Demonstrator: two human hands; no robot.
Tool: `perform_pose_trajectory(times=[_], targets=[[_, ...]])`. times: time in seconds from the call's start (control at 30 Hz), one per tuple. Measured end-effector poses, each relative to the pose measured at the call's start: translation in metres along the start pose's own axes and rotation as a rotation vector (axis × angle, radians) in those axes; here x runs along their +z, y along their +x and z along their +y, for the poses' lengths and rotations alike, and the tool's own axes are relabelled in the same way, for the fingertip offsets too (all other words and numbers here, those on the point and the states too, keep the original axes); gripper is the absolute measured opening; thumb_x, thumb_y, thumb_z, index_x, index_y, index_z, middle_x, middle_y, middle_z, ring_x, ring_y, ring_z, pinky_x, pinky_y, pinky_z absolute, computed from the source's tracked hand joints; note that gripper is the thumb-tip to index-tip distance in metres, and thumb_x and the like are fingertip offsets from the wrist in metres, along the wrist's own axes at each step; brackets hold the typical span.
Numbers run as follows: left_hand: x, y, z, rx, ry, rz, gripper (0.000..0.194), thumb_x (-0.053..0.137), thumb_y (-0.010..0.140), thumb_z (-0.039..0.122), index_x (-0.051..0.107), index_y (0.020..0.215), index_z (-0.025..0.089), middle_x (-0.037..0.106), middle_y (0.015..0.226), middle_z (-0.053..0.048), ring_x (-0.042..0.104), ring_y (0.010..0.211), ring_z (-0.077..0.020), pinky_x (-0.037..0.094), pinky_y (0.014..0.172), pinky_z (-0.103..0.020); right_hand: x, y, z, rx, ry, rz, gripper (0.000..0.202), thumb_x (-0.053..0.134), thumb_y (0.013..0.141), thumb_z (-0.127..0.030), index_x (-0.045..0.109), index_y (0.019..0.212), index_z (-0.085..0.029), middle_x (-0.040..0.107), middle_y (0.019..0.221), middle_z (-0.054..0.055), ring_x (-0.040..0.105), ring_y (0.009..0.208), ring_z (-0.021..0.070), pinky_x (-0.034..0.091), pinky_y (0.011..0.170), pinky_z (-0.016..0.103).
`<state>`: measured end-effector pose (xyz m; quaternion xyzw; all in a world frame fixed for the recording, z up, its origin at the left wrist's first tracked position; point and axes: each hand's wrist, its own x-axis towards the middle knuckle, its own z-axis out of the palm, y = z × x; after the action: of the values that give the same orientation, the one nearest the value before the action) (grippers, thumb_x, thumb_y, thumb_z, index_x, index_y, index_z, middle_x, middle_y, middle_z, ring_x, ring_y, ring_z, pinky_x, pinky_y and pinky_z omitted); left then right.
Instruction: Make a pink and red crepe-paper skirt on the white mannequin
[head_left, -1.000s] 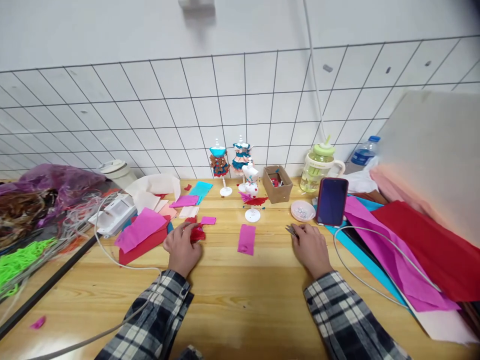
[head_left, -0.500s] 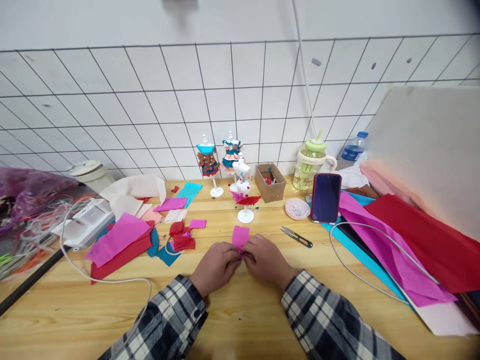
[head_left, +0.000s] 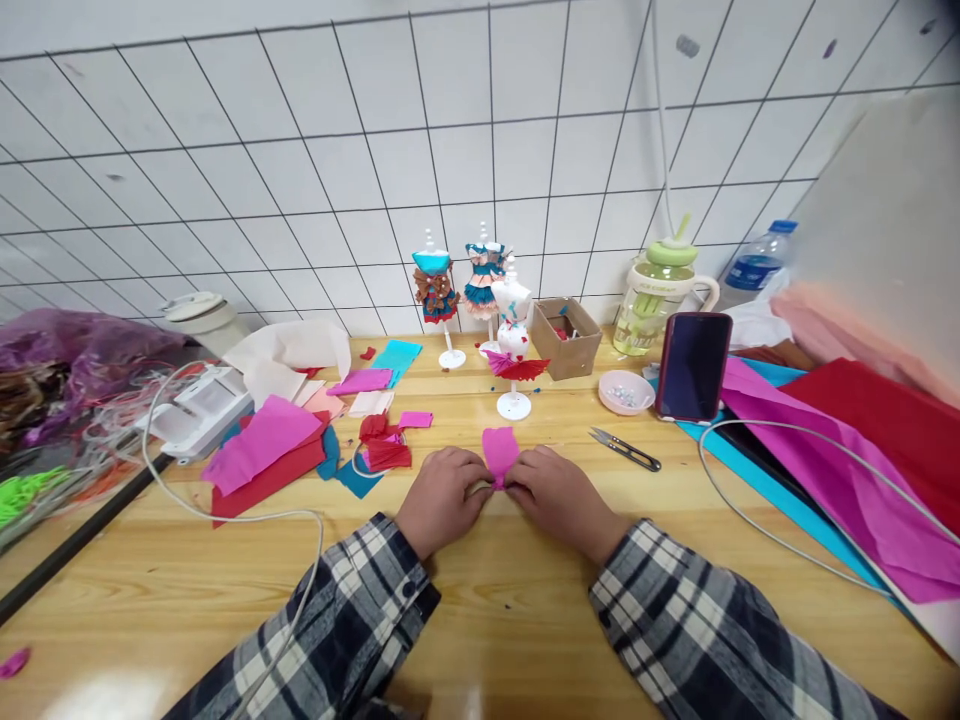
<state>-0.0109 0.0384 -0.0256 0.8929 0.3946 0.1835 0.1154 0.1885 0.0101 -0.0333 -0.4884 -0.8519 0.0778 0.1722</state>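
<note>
Pinching the near end of the magenta crepe-paper piece (head_left: 500, 450) two-handed, as I read it on the head feed. Left hand (head_left: 442, 495) on its left corner, right hand (head_left: 562, 490) on its right; neither is clearly nearer. Fingers (head_left: 474, 468) on both sides drawn together, tips almost meeting at the paper; exact tip contact too small for me to call. Key relation: the piece lies straight ahead of the pinch, long axis pointing away from the body, loose far end toward the white mini dress form (head_left: 514, 335), stopping short of its round base. Piece sits mid-counter (head_left: 487, 610), between the hands. Looks thin, matte and soft to me; fan-shaped, wide slightly curved far edge, narrowing to a bunched, creased neck at the fingers. Upper part fairly flat, no print I can see. Can't tell if the far edge touches wood or floats a little. Thread snips (head_left: 626, 449) lie on the right, well apart from the right hand, unheld.
</note>
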Motion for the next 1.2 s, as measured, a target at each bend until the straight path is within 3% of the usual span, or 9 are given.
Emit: perform_pose_trajectory(times=[0.17,0.37,0.67,0.87,1.2], targets=[[0.001,0.001,0.008,0.059,-0.003,-0.054,0.016,0.056,0.087,0.021,0.071,0.09,0.022,0.07,0.094,-0.003,0.06,0.09,-0.0185,0.044,0.084,-0.033,-0.003,-0.001,0.0,-0.001,0.0,-0.013,0.016,0.053,0.092,-0.025,0.068,0.088,-0.02,0.063,0.086,0.004,0.05,0.086,0.0175,0.037,0.079,0.03],[0.004,0.002,0.009,0.031,0.033,-0.109,0.017,0.053,0.089,0.023,0.07,0.091,0.022,0.071,0.089,-0.003,0.061,0.085,-0.018,0.045,0.08,-0.032,-0.002,0.0,-0.002,0.106,0.1,0.005,0.009,0.058,0.089,-0.02,0.066,0.094,-0.02,0.066,0.088,0.002,0.054,0.084,0.0159,0.037,0.076,0.027],[0.007,0.004,0.014,0.043,0.074,-0.009,0.019,0.052,0.09,0.025,0.071,0.095,0.022,0.067,0.092,-0.007,0.058,0.089,-0.0201,0.044,0.081,-0.035,-0.008,0.001,-0.006,0.089,-0.03,-0.081,0.016,0.054,0.093,-0.026,0.068,0.094,-0.02,0.065,0.092,0.005,0.055,0.091,0.0172,0.038,0.082,0.029],[0.008,0.006,0.013,0.037,0.092,-0.088,0.019,0.051,0.091,0.025,0.069,0.093,0.021,0.07,0.089,-0.005,0.061,0.085,-0.0196,0.044,0.078,-0.033,-0.009,-0.001,-0.006,0.113,-0.046,-0.095,0.017,0.051,0.094,-0.025,0.067,0.098,-0.021,0.066,0.092,0.005,0.056,0.089,0.0171,0.038,0.078,0.029],[0.005,0.005,0.015,0.071,0.079,-0.096,0.02,0.052,0.091,0.027,0.071,0.094,0.021,0.07,0.089,-0.005,0.061,0.085,-0.0198,0.044,0.079,-0.034,-0.003,-0.002,-0.004,0.064,-0.114,-0.068,0.017,0.048,0.094,-0.021,0.065,0.089,-0.02,0.062,0.087,0.005,0.052,0.086,0.0181,0.038,0.076,0.03]])
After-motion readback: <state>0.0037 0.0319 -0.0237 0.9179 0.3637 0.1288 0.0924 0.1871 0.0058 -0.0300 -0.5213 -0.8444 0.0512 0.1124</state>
